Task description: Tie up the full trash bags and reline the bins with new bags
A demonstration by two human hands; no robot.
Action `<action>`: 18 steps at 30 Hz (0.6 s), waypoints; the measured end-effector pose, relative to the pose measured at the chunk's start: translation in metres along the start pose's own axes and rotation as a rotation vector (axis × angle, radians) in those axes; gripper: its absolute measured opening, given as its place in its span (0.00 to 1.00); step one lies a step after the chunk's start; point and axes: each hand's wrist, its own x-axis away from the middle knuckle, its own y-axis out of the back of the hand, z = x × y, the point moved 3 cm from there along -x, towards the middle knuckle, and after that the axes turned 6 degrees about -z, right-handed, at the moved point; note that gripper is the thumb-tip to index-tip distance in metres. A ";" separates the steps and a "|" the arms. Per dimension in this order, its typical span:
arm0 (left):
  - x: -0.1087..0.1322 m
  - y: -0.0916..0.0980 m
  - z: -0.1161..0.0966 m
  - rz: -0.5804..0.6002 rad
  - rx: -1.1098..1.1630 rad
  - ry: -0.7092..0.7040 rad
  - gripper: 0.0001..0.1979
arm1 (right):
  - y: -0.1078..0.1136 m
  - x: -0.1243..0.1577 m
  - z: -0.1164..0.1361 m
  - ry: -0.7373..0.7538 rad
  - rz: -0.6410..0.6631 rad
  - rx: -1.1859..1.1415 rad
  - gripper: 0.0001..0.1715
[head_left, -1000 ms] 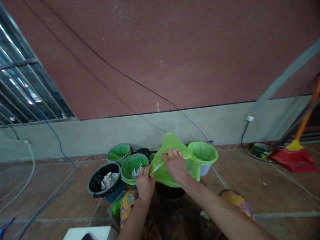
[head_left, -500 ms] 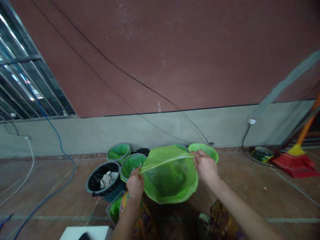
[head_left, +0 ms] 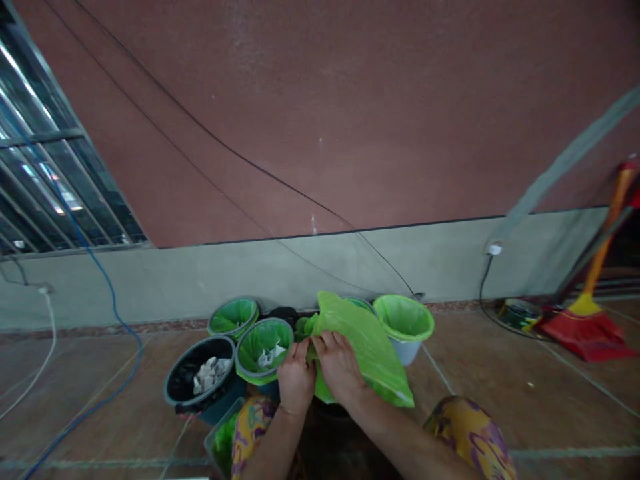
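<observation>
A light green plastic bag [head_left: 367, 340] spreads out to the right of my hands, its far edge lying over the bins behind. My left hand [head_left: 297, 377] and my right hand [head_left: 337, 360] are close together at the bag's left side, fingers closed on its edge. Just left of my hands stands a bin lined in green [head_left: 265, 347] with crumpled white paper inside. Behind the bag on the right is a pale bin with a green liner [head_left: 404, 320]. What lies below the bag is mostly hidden and dark.
A black-lined bin [head_left: 200, 377] holding crumpled paper stands at the left, with another green-lined bin [head_left: 233, 316] behind. A low container with green plastic [head_left: 223, 437] is near my knee. A red broom [head_left: 587, 330] and a tin [head_left: 520, 313] are right; a blue cable [head_left: 113, 287] runs left.
My hands, apart before with the bag's mouth stretched open between them, have come together at its left side. The bag has collapsed flatter, and the bin behind on the right shows more.
</observation>
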 end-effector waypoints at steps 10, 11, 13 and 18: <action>0.003 -0.007 0.046 0.004 0.020 0.196 0.18 | 0.030 0.016 -0.087 -0.205 -0.077 -0.074 0.23; 0.003 -0.007 0.052 0.004 0.020 0.218 0.19 | 0.033 0.021 -0.097 -0.235 -0.085 -0.074 0.23; 0.004 -0.007 0.062 -0.006 0.025 0.259 0.19 | 0.036 0.031 -0.112 -0.286 -0.066 -0.042 0.23; 0.006 -0.015 0.061 -0.018 0.081 0.273 0.17 | 0.036 0.042 -0.093 -0.312 -0.004 0.196 0.30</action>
